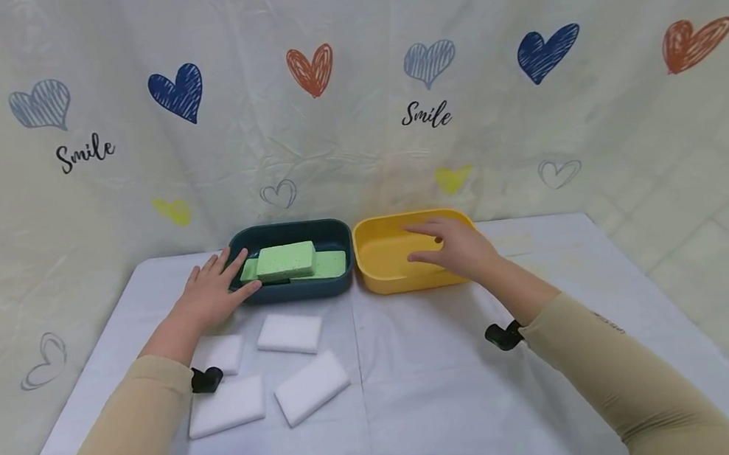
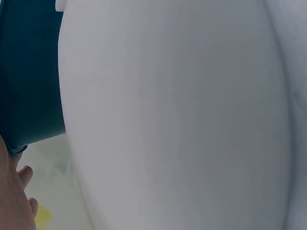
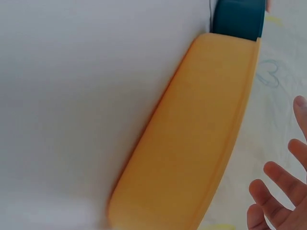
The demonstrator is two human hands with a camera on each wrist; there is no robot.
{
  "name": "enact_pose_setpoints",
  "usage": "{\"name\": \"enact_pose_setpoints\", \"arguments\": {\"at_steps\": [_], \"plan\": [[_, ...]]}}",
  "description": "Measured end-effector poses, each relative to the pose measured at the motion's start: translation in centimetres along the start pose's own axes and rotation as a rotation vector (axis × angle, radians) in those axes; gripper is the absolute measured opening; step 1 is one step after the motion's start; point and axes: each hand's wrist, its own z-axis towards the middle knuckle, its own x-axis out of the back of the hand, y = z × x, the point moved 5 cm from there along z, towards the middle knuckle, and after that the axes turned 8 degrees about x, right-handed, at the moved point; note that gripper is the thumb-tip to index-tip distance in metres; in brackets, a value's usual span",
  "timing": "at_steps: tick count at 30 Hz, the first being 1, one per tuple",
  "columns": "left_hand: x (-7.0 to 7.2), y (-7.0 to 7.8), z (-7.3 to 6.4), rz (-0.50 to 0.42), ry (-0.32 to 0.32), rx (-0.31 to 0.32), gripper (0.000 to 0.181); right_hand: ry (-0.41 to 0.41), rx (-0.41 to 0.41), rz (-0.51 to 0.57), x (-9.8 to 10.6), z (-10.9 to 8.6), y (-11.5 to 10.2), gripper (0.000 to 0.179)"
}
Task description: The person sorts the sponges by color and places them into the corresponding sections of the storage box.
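My left hand is at the left end of a dark teal bin, its fingers spread over the end and its thumb by the near rim. Inside that bin lie several light green sponges, one on top of the others. In the left wrist view, fingers show beside the teal bin's corner. My right hand hovers over the right part of a yellow bin, thumb and fingers apart with nothing between them. The right wrist view shows the fingers loosely bent, beyond the yellow bin's edge.
Several white sponge blocks lie flat on the white-covered table, in front of the teal bin and under the left forearm. The two bins stand side by side against a backdrop printed with hearts.
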Motion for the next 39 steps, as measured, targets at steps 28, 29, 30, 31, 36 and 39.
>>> {"name": "enact_pose_setpoints", "arguments": {"at_steps": [28, 29, 30, 31, 36, 39], "plan": [[0.1, -0.1, -0.2, 0.000, 0.003, 0.003, 0.095, -0.060, -0.276, 0.070, 1.5, -5.0, 9.6, 0.094], [0.1, -0.1, -0.2, -0.002, 0.005, 0.002, 0.094, -0.074, -0.277, 0.083, 1.2, -5.0, 10.0, 0.097], [0.1, -0.1, -0.2, -0.004, 0.006, 0.001, 0.094, -0.087, -0.277, 0.098, 0.9, -4.9, 10.3, 0.099], [0.1, -0.1, -0.2, -0.004, 0.007, 0.000, 0.094, -0.100, -0.279, 0.113, 0.5, -4.8, 10.6, 0.102], [0.1, 0.0, -0.1, -0.014, 0.008, -0.004, 0.094, -0.139, -0.300, 0.173, -0.8, -4.5, 11.8, 0.109], [0.1, -0.1, 0.0, -0.016, 0.009, -0.005, 0.094, -0.151, -0.328, 0.198, -1.2, -4.4, 12.1, 0.107]]}}
